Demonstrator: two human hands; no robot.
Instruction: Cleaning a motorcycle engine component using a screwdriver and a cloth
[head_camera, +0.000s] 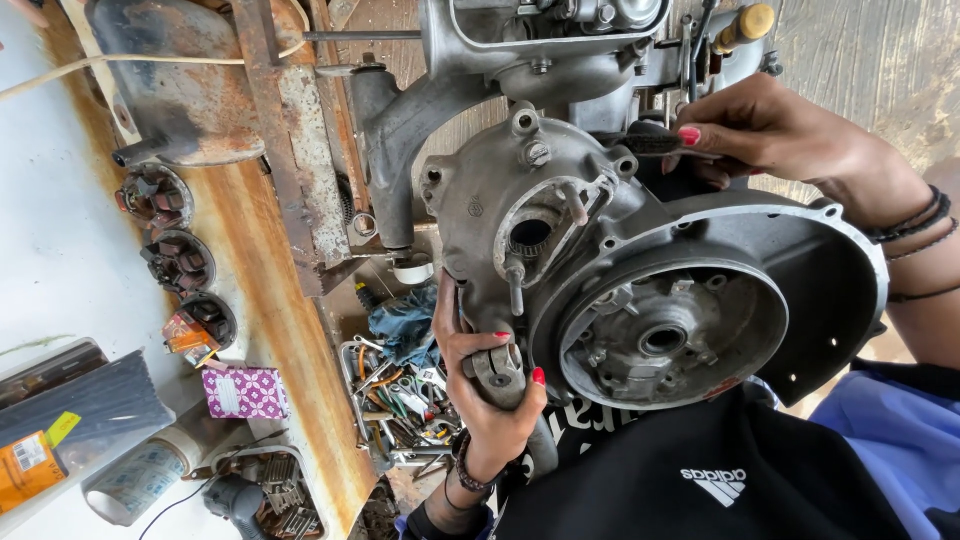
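Head view of a grey engine case (600, 250) standing on a rusty bench (290, 330), its round open side facing the viewer at about 4 o'clock. The left hand (485, 385) is clenched around a lug (497, 370) at the case's lower edge, fingers wrapped from the left and thumb pressed across the front, so the case lies up and to the right of this grip, toward 1 o'clock. The right hand (780, 130) sits at the case's upper edge, at about 1 o'clock from the bearing bore (530, 237), and is closed on a dark brush (650, 143). The brush's long axis runs nearly level, from 3 o'clock at the fingers to 9 o'clock at its bristled end, which rests on or just above the casting; the view does not settle whether it touches. The right hand is therefore the nearer one to the upper rim and the bolt bosses (535, 152), while the left is nearer the lower rim and the round cover recess (665, 335). Below the left hand, at 7 o'clock, lies a tray of tools (400, 400); a patterned box (247, 392) sits well apart at 9 o'clock.
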